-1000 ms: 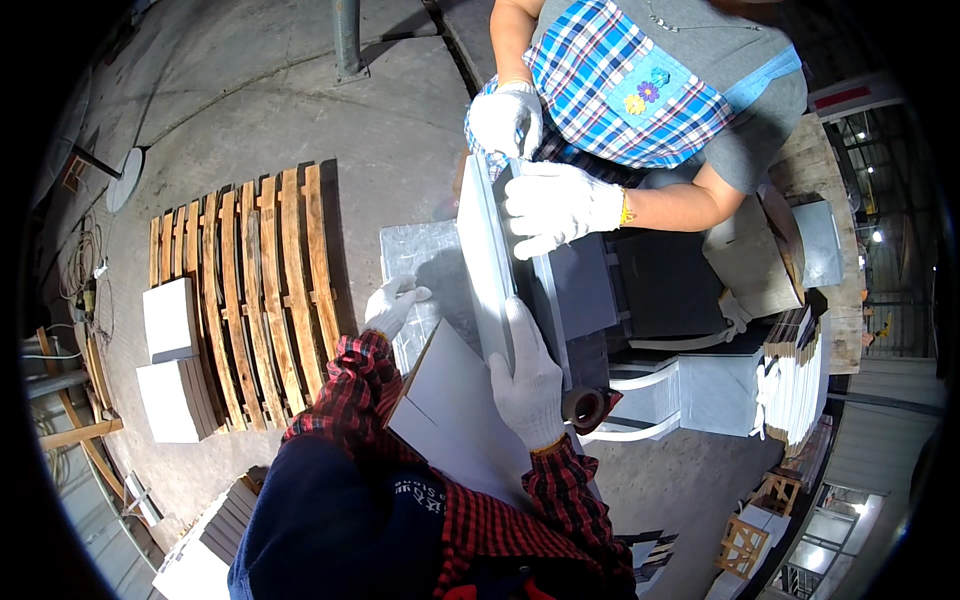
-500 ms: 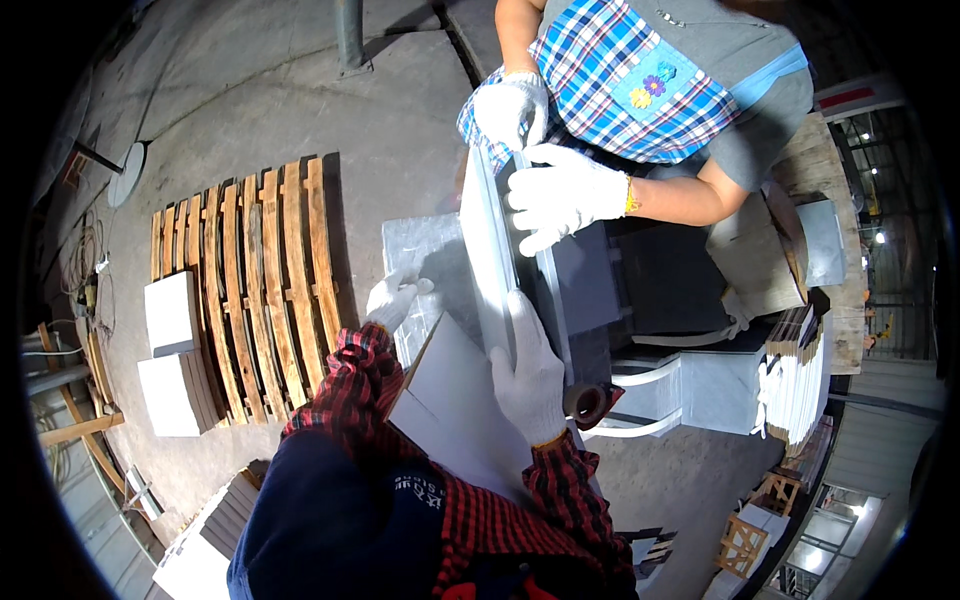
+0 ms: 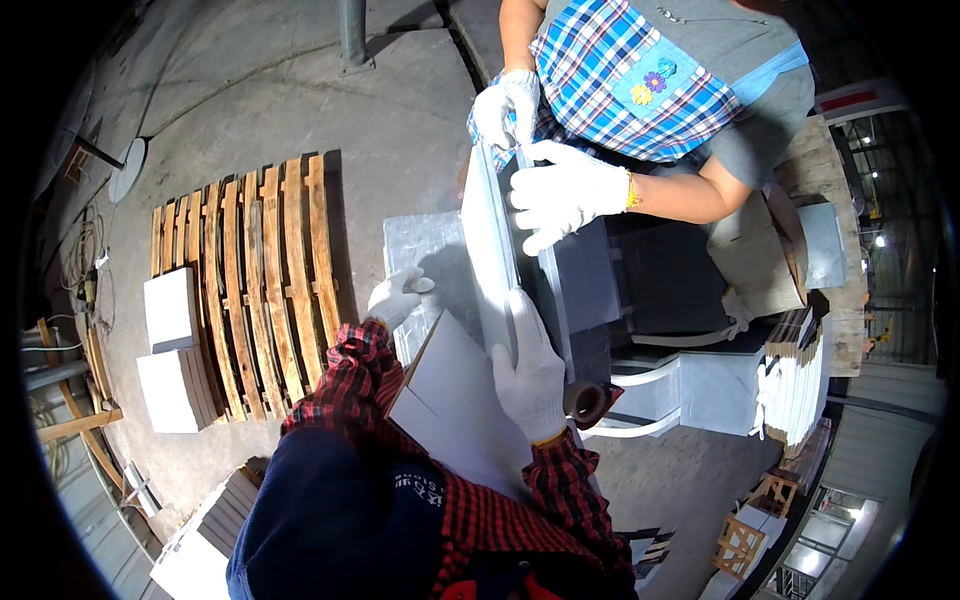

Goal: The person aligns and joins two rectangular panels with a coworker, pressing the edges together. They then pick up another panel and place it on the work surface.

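My right hand [image 3: 530, 385], in a white knit glove, grips the near end of a long pale slab [image 3: 484, 235] standing on edge, thumb on one side and fingers on the other. Over a flat grey sheet [image 3: 430, 245] is my gloved left hand [image 3: 393, 298]. Its fingers are curled together, and I cannot make out whether something small is between them. A white board [image 3: 455, 400] leans by my body between my forearms. Across from me, a co-worker's gloved hands [image 3: 508, 105] hold the slab's far end. A roll of brown tape [image 3: 586, 402] sits beside my right wrist.
A wooden pallet [image 3: 265, 290] lies on the floor at left, with white blocks [image 3: 178, 390] against it. Wrapped grey slabs [image 3: 720, 392] stand at right with white straps [image 3: 640, 378]. More stacked slabs [image 3: 215, 530] sit at lower left. A post [image 3: 352, 35] rises at the top.
My left hand has shifted slightly and its fingers look more curled. The co-worker's far hand has moved a little at the slab's end. My right hand keeps its hold.
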`<state>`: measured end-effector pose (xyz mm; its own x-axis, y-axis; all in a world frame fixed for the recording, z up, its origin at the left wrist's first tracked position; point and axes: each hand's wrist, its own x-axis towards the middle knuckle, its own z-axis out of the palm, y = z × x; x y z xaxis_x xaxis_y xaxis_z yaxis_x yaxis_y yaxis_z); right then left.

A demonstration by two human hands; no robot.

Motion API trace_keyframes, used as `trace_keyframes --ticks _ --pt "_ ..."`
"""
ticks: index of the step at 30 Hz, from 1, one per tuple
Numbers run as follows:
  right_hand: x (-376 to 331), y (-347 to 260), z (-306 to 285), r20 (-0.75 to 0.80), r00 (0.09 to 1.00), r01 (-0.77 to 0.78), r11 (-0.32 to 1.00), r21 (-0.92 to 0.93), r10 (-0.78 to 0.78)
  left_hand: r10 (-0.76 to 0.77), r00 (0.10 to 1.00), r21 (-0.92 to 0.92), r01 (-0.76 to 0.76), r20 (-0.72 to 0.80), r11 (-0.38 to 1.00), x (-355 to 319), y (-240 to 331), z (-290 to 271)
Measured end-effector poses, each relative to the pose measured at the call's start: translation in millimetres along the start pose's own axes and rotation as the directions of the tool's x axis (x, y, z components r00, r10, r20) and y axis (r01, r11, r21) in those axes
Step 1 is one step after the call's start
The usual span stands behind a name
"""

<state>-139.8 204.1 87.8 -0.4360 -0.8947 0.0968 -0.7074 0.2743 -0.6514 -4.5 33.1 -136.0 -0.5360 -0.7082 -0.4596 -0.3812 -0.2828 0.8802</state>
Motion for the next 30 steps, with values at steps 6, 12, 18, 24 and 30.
trace_keyframes --ticks 6,12,18,24,30 --pt "0.2 0.1 -0.1 -0.017 0.999 0.039 0.999 -0.015 -0.039 0.064 0.995 0.102 -0.056 -0.079 0.993 6.2 -13.1 9.5" --pt "0.4 -3.7 -1.4 -0.005 0.999 0.040 0.999 -0.014 -0.040 0.103 0.994 -0.038 -0.105 -0.038 0.994 14.7 -31.2 11.0" --pt "-0.6 -1.7 -1.6 0.006 1.000 0.020 1.000 -0.016 -0.020 0.107 0.992 0.035 -0.105 -0.063 0.994 9.6 -21.9 11.0" --pt "-1.1 0.1 0.4 -0.017 0.998 0.058 0.998 -0.024 -0.058 0.123 0.989 0.100 -0.115 -0.081 0.988 10.1 -25.9 10.9" --pt "-2.6 0.8 0.5 0.009 1.000 0.024 1.000 -0.019 -0.024 0.082 0.994 -0.035 -0.084 -0.072 0.996 2.3 -21.3 9.0"
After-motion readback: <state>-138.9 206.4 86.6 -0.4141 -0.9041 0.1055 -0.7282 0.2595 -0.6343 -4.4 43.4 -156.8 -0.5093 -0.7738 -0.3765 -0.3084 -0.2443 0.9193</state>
